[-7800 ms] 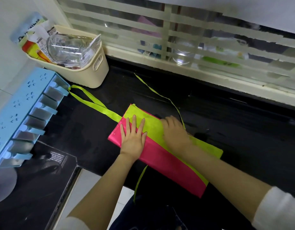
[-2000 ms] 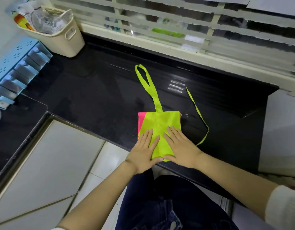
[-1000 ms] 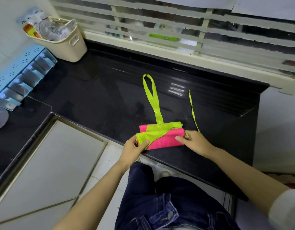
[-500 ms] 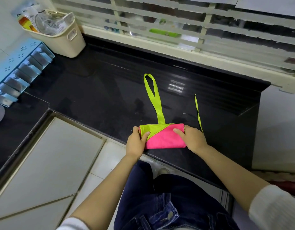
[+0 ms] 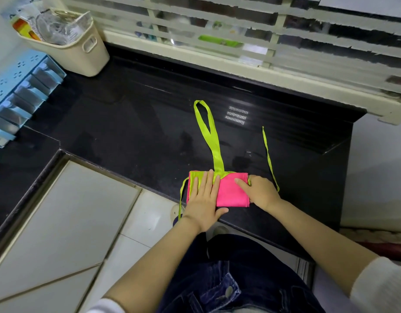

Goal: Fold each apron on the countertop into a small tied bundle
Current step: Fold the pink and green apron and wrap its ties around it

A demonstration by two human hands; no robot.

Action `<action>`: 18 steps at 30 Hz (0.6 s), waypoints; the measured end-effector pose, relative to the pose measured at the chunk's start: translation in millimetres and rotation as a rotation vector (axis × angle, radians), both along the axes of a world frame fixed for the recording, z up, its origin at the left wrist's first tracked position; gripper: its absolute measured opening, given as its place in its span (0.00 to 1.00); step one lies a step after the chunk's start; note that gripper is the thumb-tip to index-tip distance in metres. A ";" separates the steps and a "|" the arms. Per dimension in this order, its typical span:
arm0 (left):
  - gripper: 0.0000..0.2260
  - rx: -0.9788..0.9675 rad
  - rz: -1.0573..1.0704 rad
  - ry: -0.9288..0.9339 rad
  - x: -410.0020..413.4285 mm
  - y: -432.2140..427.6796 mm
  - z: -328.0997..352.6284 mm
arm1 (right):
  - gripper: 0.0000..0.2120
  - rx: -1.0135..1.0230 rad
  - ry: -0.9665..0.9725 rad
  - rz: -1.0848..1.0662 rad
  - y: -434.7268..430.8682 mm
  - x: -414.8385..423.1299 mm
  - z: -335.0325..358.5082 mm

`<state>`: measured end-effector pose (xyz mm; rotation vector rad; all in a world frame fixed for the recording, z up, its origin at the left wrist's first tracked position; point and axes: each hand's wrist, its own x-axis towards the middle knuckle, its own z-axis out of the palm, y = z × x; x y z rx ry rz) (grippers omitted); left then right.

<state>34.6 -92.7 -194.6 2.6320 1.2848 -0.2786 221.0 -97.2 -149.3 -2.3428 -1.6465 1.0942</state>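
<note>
left hand (image 5: 204, 197) flat on folded apron (image 5: 232, 190); right hand (image 5: 260, 192) grips its edge

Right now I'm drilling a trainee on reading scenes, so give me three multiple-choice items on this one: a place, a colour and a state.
1. Where does the beige basket stand?
A. at the back left of the countertop
B. at its front edge
C. on the floor

2. What colour is the long loop of the apron?
A. pink
B. lime green
C. blue

3. How is the left hand?
A. lifted clear
B. gripping the loop
C. flat on the apron

Answers:
1 A, it sits in the far left corner.
2 B, the whole loop is lime green.
3 C, its straight fingers lie on the folded apron.
</note>
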 end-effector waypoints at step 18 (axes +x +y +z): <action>0.41 0.026 -0.347 -0.128 -11.3 39.5 -1.3 | 0.38 0.181 -0.172 0.700 -24.9 36.0 37.3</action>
